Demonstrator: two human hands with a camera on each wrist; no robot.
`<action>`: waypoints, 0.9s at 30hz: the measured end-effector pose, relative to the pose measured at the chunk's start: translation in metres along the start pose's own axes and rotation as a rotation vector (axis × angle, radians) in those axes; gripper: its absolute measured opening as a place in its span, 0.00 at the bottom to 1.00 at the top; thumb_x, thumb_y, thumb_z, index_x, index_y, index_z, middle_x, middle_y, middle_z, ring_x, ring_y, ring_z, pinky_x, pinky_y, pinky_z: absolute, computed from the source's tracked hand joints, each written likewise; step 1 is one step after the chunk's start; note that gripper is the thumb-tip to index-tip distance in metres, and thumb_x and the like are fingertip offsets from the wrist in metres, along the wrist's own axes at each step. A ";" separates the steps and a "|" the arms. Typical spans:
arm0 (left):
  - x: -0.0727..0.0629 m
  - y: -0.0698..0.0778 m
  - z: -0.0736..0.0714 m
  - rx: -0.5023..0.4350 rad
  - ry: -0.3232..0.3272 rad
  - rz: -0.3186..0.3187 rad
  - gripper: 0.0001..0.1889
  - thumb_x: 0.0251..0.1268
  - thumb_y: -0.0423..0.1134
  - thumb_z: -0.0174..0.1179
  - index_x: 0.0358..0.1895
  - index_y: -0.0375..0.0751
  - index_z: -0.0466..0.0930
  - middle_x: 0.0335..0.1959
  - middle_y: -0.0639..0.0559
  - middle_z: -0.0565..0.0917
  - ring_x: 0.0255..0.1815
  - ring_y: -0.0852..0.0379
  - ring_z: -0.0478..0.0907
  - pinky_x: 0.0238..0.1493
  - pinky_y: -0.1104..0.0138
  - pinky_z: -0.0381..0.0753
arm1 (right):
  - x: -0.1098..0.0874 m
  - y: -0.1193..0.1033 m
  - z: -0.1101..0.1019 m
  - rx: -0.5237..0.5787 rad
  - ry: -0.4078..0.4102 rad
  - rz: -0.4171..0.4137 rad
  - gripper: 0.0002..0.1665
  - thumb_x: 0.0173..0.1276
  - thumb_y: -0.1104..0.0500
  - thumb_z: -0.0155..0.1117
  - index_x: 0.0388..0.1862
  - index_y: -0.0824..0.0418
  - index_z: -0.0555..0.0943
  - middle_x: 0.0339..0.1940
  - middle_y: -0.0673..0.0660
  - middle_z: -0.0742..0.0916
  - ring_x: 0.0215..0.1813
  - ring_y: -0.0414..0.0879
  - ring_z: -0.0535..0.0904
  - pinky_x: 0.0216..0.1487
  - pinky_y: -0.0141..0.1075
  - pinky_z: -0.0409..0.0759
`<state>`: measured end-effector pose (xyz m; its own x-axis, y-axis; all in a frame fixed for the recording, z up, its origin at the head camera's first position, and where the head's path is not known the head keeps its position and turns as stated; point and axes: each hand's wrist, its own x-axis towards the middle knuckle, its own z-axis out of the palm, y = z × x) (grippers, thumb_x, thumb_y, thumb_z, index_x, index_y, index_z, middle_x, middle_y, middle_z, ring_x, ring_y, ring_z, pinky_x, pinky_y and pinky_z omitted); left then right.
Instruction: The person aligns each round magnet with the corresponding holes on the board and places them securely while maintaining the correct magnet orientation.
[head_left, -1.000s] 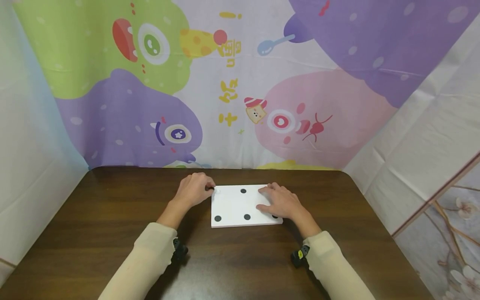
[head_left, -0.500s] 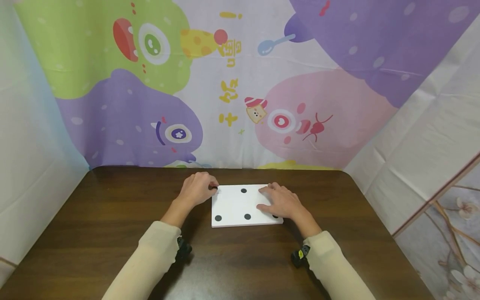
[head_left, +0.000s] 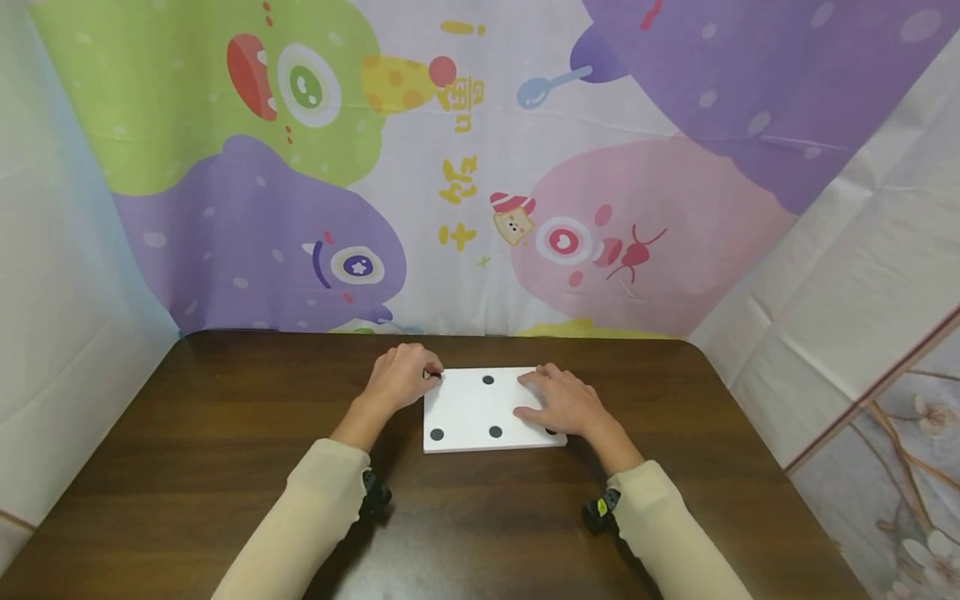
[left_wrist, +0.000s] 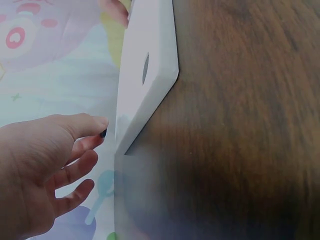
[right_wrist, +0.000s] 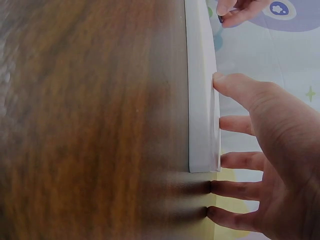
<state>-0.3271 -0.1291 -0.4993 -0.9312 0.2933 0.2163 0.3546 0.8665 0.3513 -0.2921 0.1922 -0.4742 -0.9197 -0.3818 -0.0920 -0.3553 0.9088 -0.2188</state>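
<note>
A flat white board (head_left: 465,408) lies on the brown table. Black discs show on its face: a far-middle disc (head_left: 488,380), a near-left disc (head_left: 437,434) and a near-middle disc (head_left: 495,432). Another, at the near right, is partly covered by my right hand (head_left: 564,402). That hand rests on the board's right end with fingers spread, thumb and fingertips touching the surface. My left hand (head_left: 401,375) is at the far-left corner, pinching a small black piece (left_wrist: 103,133) between thumb and forefinger. In the left wrist view this piece is just off the board, mostly hidden by the fingers.
The dark wooden table (head_left: 480,517) runs all around the board. Behind it hangs a cloth (head_left: 450,292) printed with cartoon monsters. Pale cloth panels close in both sides. Each sleeve has a small black wrist camera (head_left: 375,496) at its cuff.
My left hand has shifted a little to the right, over the board's far-left corner, still pinching the black piece. My right hand and the board have hardly moved.
</note>
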 end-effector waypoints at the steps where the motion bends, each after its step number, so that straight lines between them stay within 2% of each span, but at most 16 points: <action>1: 0.000 -0.001 0.000 -0.004 0.002 0.000 0.05 0.71 0.43 0.78 0.46 0.56 0.98 0.46 0.55 0.95 0.51 0.49 0.93 0.50 0.49 0.91 | 0.000 0.000 0.000 -0.001 0.000 0.001 0.41 0.78 0.32 0.69 0.83 0.48 0.79 0.84 0.66 0.78 0.76 0.67 0.81 0.68 0.72 0.84; 3: -0.002 0.001 -0.002 -0.013 -0.010 -0.007 0.05 0.72 0.43 0.77 0.46 0.56 0.98 0.47 0.55 0.95 0.52 0.48 0.93 0.51 0.49 0.92 | 0.001 0.000 0.000 -0.004 0.001 0.000 0.41 0.78 0.32 0.69 0.83 0.48 0.79 0.84 0.66 0.78 0.76 0.67 0.81 0.68 0.72 0.84; 4: -0.005 0.013 -0.011 -0.012 -0.032 -0.033 0.06 0.71 0.40 0.77 0.47 0.54 0.98 0.48 0.53 0.96 0.53 0.46 0.93 0.52 0.48 0.92 | 0.001 0.000 0.000 -0.006 0.001 0.000 0.41 0.78 0.32 0.69 0.83 0.48 0.79 0.84 0.66 0.79 0.76 0.67 0.81 0.68 0.72 0.84; 7: -0.009 0.022 -0.020 -0.024 -0.058 -0.059 0.06 0.72 0.38 0.76 0.48 0.52 0.98 0.50 0.51 0.96 0.55 0.44 0.93 0.55 0.46 0.92 | 0.001 0.000 0.000 -0.005 0.002 0.001 0.42 0.78 0.32 0.69 0.83 0.48 0.79 0.83 0.66 0.79 0.76 0.67 0.81 0.68 0.72 0.84; 9: -0.006 0.018 -0.013 -0.013 -0.048 -0.057 0.06 0.71 0.38 0.77 0.47 0.52 0.98 0.49 0.52 0.97 0.54 0.45 0.93 0.53 0.46 0.91 | 0.000 0.000 0.000 -0.007 0.002 0.000 0.42 0.78 0.32 0.69 0.83 0.49 0.79 0.83 0.66 0.79 0.75 0.66 0.81 0.67 0.71 0.85; 13: 0.005 -0.002 0.012 0.010 -0.030 -0.035 0.07 0.69 0.40 0.78 0.46 0.56 0.98 0.48 0.56 0.98 0.51 0.45 0.94 0.49 0.47 0.91 | 0.000 0.000 0.000 -0.005 0.000 -0.002 0.42 0.78 0.32 0.69 0.83 0.49 0.79 0.83 0.66 0.79 0.75 0.66 0.81 0.67 0.71 0.85; 15: 0.009 -0.009 0.019 -0.002 -0.037 -0.039 0.06 0.70 0.42 0.78 0.46 0.57 0.98 0.48 0.57 0.98 0.52 0.45 0.94 0.50 0.47 0.91 | 0.000 0.000 0.000 -0.004 0.000 -0.003 0.42 0.78 0.32 0.69 0.83 0.49 0.79 0.83 0.66 0.79 0.75 0.67 0.81 0.67 0.71 0.85; 16: 0.011 -0.015 0.026 -0.001 -0.020 -0.028 0.06 0.69 0.42 0.78 0.45 0.58 0.98 0.47 0.58 0.98 0.51 0.45 0.94 0.48 0.48 0.91 | 0.000 0.000 0.000 -0.004 0.000 -0.004 0.42 0.78 0.32 0.69 0.83 0.49 0.79 0.83 0.66 0.79 0.75 0.67 0.81 0.67 0.71 0.85; 18: 0.011 -0.011 0.021 -0.008 -0.050 -0.047 0.06 0.70 0.42 0.77 0.46 0.58 0.98 0.49 0.57 0.98 0.53 0.44 0.94 0.50 0.47 0.91 | 0.000 0.000 0.000 -0.003 0.000 -0.004 0.42 0.78 0.32 0.69 0.83 0.49 0.79 0.83 0.66 0.79 0.75 0.67 0.81 0.67 0.71 0.85; 20: 0.013 -0.016 0.027 -0.012 -0.037 -0.040 0.06 0.70 0.42 0.77 0.45 0.60 0.98 0.48 0.59 0.98 0.52 0.45 0.94 0.50 0.47 0.91 | -0.001 0.000 -0.001 -0.002 0.000 -0.002 0.42 0.78 0.32 0.69 0.83 0.49 0.79 0.83 0.67 0.79 0.76 0.67 0.81 0.67 0.72 0.85; 23: 0.009 -0.008 0.019 0.005 -0.047 -0.045 0.06 0.71 0.41 0.76 0.45 0.58 0.99 0.50 0.57 0.98 0.54 0.44 0.94 0.53 0.47 0.92 | 0.000 0.000 -0.001 -0.001 -0.001 -0.001 0.42 0.78 0.32 0.69 0.83 0.49 0.79 0.84 0.67 0.79 0.76 0.67 0.80 0.68 0.72 0.84; 24: 0.010 -0.013 0.025 0.015 -0.019 -0.024 0.06 0.70 0.41 0.76 0.44 0.59 0.99 0.48 0.58 0.98 0.52 0.45 0.94 0.50 0.48 0.91 | 0.000 0.000 -0.001 0.002 -0.001 0.001 0.42 0.78 0.32 0.69 0.83 0.49 0.79 0.84 0.66 0.78 0.76 0.67 0.80 0.68 0.72 0.84; 27: 0.012 -0.016 0.030 0.019 -0.019 -0.036 0.05 0.70 0.42 0.77 0.44 0.59 0.99 0.50 0.57 0.98 0.52 0.45 0.94 0.50 0.48 0.92 | 0.000 0.000 -0.001 0.005 -0.002 0.003 0.42 0.78 0.32 0.69 0.83 0.48 0.79 0.84 0.66 0.78 0.76 0.67 0.80 0.68 0.72 0.84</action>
<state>-0.3464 -0.1272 -0.5291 -0.9450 0.2691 0.1859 0.3189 0.8844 0.3409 -0.2919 0.1921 -0.4735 -0.9206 -0.3789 -0.0946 -0.3513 0.9092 -0.2236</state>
